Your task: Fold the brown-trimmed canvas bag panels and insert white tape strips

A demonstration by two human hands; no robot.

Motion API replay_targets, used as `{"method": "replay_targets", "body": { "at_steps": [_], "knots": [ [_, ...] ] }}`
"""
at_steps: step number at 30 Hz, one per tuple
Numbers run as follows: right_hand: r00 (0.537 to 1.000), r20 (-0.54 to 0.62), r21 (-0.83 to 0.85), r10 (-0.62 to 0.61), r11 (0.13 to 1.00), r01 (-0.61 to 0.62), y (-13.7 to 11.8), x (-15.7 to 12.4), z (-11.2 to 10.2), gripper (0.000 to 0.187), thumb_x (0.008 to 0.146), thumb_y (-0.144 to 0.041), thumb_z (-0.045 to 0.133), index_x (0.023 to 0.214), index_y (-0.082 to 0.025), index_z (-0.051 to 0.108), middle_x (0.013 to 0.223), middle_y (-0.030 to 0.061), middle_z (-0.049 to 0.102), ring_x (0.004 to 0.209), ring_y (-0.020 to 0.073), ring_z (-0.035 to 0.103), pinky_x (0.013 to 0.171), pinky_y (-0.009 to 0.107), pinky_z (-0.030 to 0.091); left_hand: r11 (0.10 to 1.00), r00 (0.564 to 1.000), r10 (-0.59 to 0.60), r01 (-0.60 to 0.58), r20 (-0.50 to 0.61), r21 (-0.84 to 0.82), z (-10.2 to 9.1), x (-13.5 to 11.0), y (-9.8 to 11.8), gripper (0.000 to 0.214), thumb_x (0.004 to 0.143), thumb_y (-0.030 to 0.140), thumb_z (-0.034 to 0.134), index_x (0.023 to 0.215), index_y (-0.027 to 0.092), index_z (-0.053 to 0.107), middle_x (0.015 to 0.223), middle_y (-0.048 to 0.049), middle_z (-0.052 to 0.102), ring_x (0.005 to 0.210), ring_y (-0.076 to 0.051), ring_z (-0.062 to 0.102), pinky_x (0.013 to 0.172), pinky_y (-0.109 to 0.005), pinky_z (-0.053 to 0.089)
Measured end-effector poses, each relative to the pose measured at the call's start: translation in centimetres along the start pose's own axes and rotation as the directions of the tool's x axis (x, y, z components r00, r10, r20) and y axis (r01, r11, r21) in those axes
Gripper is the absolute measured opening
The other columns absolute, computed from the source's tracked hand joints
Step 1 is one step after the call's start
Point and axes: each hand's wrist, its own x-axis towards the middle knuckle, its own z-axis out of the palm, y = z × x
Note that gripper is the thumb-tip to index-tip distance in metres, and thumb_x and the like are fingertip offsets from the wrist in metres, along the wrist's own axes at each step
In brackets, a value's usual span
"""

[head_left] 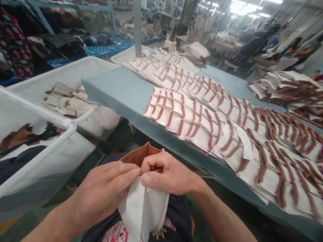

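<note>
Over my lap I hold a sewn fabric pouch, off-white on the outside with a brown lining that shows at its far, open edge. My left hand pinches the pouch's edge from the left. From the right, my right hand grips the same edge, thumb and curled forefinger closed on it. The fingertips of both hands nearly meet. A white strip or flap hangs down the near side of the pouch. What lies right between the fingertips is hidden.
A blue-grey table ahead carries long overlapping rows of white pieces with brown edges. White plastic bins holding fabric pieces stand at the left. A metal post rises behind the table. People are farther back on the right.
</note>
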Motion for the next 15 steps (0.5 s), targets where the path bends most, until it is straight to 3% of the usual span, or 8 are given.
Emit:
{"method": "replay_targets", "body": {
  "at_steps": [3, 6, 8, 10, 12, 15],
  "knots": [
    [0.999, 0.025, 0.096, 0.024, 0.995, -0.026, 0.3, 0.2, 0.1, 0.064, 0.093, -0.079, 0.064, 0.071, -0.021, 0.051, 0.064, -0.0070, 0.041, 0.057, 0.0087, 0.033, 0.050, 0.023, 0.028, 0.998, 0.999, -0.030, 0.028, -0.034, -0.054, 0.5, -0.3, -0.2, 0.044, 0.104, 0.011, 0.057, 0.142, 0.032, 0.060, 0.110, -0.0049, 0.085, 0.083, -0.022, 0.080, 0.081, -0.031, 0.063],
    [1.000, 0.015, 0.126, 0.027, 0.992, -0.028, 0.5, -0.1, 0.3, 0.059, 0.093, -0.074, 0.071, 0.074, -0.021, 0.051, 0.066, -0.0074, 0.041, 0.059, 0.0091, 0.033, 0.051, 0.023, 0.029, 0.991, 0.997, -0.055, 0.046, -0.062, -0.129, 0.7, -0.3, 0.0, 0.050, 0.100, 0.007, 0.058, 0.142, 0.034, 0.060, 0.110, -0.0042, 0.085, 0.089, -0.023, 0.081, 0.084, -0.032, 0.063],
    [1.000, 0.004, 0.053, 0.013, 0.999, -0.013, 0.1, -0.5, 0.4, 0.051, 0.098, -0.064, 0.070, 0.076, -0.021, 0.053, 0.067, -0.0073, 0.043, 0.059, 0.0091, 0.035, 0.052, 0.022, 0.031, 0.979, 0.992, -0.112, 0.102, -0.051, -0.174, 0.3, -0.2, 0.4, 0.044, 0.099, 0.007, 0.059, 0.133, 0.033, 0.063, 0.104, -0.0016, 0.084, 0.089, -0.020, 0.080, 0.084, -0.028, 0.062],
    [0.998, -0.013, -0.158, -0.069, 0.985, 0.066, -0.5, -1.1, 0.5, 0.039, 0.106, -0.049, 0.064, 0.079, -0.021, 0.058, 0.069, -0.0058, 0.052, 0.061, 0.0098, 0.045, 0.057, 0.023, 0.037, 0.960, 0.979, -0.203, 0.197, -0.010, -0.199, -0.6, 0.1, 0.8, 0.030, 0.099, 0.012, 0.062, 0.120, 0.033, 0.067, 0.093, 0.0037, 0.082, 0.078, -0.015, 0.078, 0.077, -0.022, 0.059],
    [0.977, -0.017, -0.466, -0.211, 0.866, 0.179, -1.2, -1.6, 0.7, 0.033, 0.111, -0.036, 0.056, 0.083, -0.020, 0.063, 0.076, -0.0020, 0.066, 0.068, 0.0121, 0.057, 0.066, 0.026, 0.043, 0.931, 0.956, -0.288, 0.293, 0.056, -0.219, -1.9, 0.7, 1.1, 0.019, 0.098, 0.018, 0.067, 0.109, 0.033, 0.071, 0.084, 0.0084, 0.079, 0.067, -0.011, 0.073, 0.066, -0.016, 0.054],
    [0.913, 0.048, -0.771, -0.405, 0.566, 0.292, -1.7, -1.9, 1.0, 0.040, 0.117, -0.033, 0.045, 0.086, -0.019, 0.067, 0.080, 0.0025, 0.075, 0.074, 0.0154, 0.065, 0.071, 0.030, 0.046, 0.870, 0.919, -0.359, 0.392, 0.160, -0.298, -3.6, 1.8, 1.2, 0.013, 0.097, 0.026, 0.070, 0.104, 0.033, 0.079, 0.085, 0.0075, 0.082, 0.069, -0.014, 0.075, 0.063, -0.017, 0.053]
  ]
}}
